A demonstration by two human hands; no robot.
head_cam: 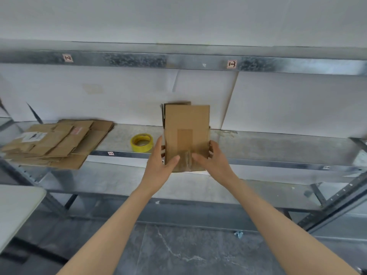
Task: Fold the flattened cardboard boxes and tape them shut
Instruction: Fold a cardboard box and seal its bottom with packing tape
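Observation:
A brown cardboard box (186, 126) stands at the middle of the metal shelf (268, 147), its near face carrying old strips of clear tape. My left hand (160, 163) grips its lower left side, thumb on the front face and fingers behind. My right hand (210, 159) grips the lower right side the same way. Both thumbs press near the taped seam at the bottom. A roll of yellow tape (141, 142) lies flat on the shelf just left of the box. A pile of flattened cardboard boxes (57, 141) rests at the shelf's left end.
A second metal shelf beam (178, 60) runs above with small paper labels. White boards line the back of the shelf. A white table corner (17, 205) sits at the lower left. Grey stone floor (188, 251) lies below, with a lower shelf level in between.

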